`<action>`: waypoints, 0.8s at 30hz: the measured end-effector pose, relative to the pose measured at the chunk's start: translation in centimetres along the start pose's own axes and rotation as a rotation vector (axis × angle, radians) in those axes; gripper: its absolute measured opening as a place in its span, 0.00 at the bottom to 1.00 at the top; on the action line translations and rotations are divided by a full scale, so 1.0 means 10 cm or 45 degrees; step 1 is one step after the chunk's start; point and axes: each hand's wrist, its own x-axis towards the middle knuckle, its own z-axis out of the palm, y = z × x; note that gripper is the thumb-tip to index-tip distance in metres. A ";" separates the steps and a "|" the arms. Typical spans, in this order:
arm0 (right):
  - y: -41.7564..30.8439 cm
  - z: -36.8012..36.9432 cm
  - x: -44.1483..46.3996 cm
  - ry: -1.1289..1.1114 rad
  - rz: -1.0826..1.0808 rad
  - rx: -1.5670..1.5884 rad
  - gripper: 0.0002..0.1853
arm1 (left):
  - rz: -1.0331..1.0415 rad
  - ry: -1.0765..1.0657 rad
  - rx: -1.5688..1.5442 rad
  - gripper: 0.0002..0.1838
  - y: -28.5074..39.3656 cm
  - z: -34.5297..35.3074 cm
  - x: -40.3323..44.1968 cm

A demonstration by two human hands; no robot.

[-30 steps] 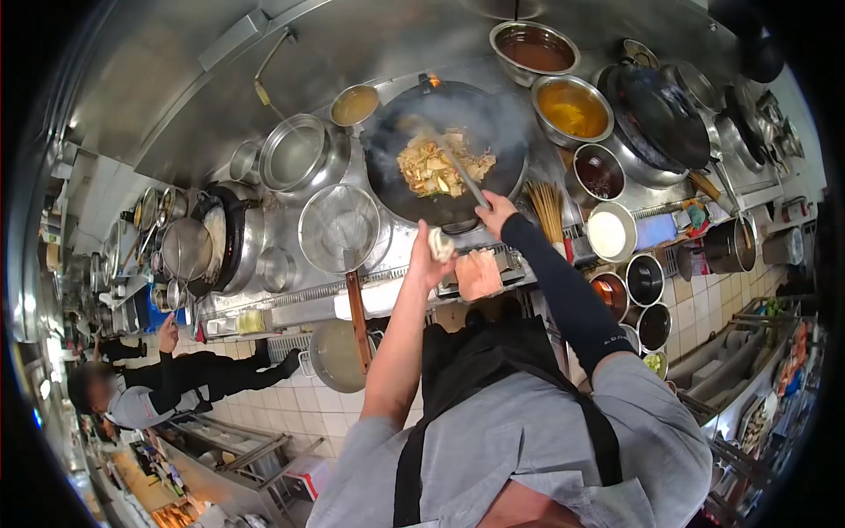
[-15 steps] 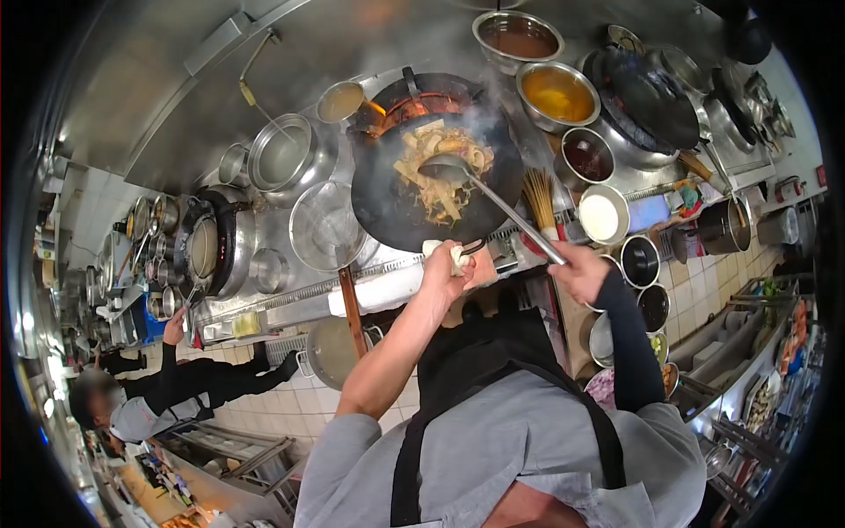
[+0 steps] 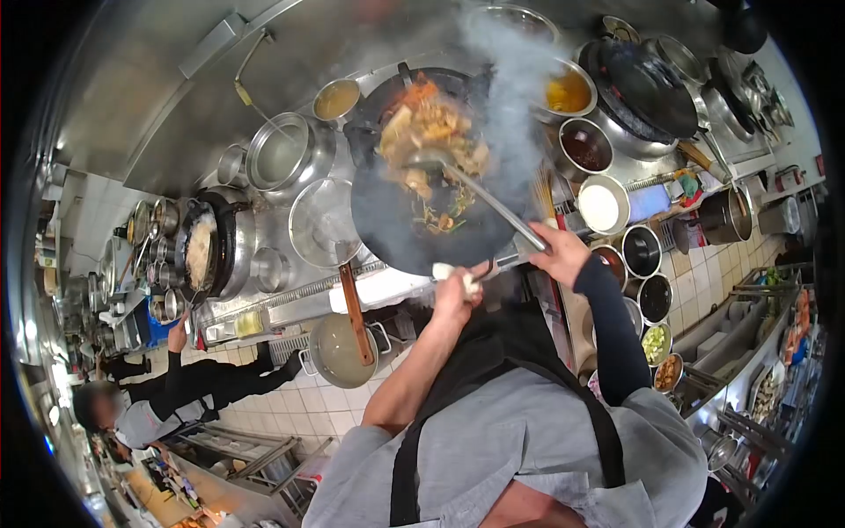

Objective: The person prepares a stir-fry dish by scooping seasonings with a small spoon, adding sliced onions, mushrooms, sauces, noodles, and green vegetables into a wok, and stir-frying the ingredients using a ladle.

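Note:
A large black wok (image 3: 387, 233) sits over the burner, smoking heavily. Pale wide noodles with vegetables (image 3: 440, 128) are bunched toward its far side, blurred by motion, and a few strands lie lower in the bowl. My left hand (image 3: 455, 295) is closed around the wok's handle with a folded white cloth (image 3: 451, 273) in its grip. In my right hand (image 3: 562, 253) is the handle of a long metal ladle (image 3: 497, 205), whose bowl rests among the noodles. Smoke partly veils the wok's right side.
A wire strainer (image 3: 354, 304) with a wooden handle lies left of the wok. Pots of liquid and a white-filled container (image 3: 603, 204) stand to the right. A bamboo brush (image 3: 544, 195) is beside the wok. At far left another person (image 3: 167, 400) works at a second wok (image 3: 231, 251).
The noodles have shifted toward the wok's far left side. Both my hands have moved slightly, the right one leftward and the left one lower. Smoke over the right side has thickened.

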 end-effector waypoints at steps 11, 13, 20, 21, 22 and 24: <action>-0.12 0.07 0.19 0.140 0.020 -0.080 0.30 | -0.009 0.099 0.075 0.09 -0.11 -0.11 0.55; -0.07 0.02 0.05 0.152 -0.155 -0.126 0.29 | -0.018 0.071 0.158 0.09 -0.13 -0.13 0.36; -0.03 -0.39 0.01 -0.134 -0.076 -0.111 0.27 | 0.105 -0.088 -0.263 0.07 0.82 0.11 0.89; 0.02 -0.30 0.13 -0.121 -0.106 -0.202 0.26 | 0.173 -0.073 -0.227 0.08 0.65 0.06 1.03; 0.04 -0.18 0.24 -0.046 -0.072 -0.330 0.29 | 0.244 -0.058 -0.194 0.09 0.45 0.05 1.07; 0.01 0.01 0.26 0.139 -0.053 -0.219 0.29 | 0.239 -0.075 -0.052 0.09 0.17 0.01 0.81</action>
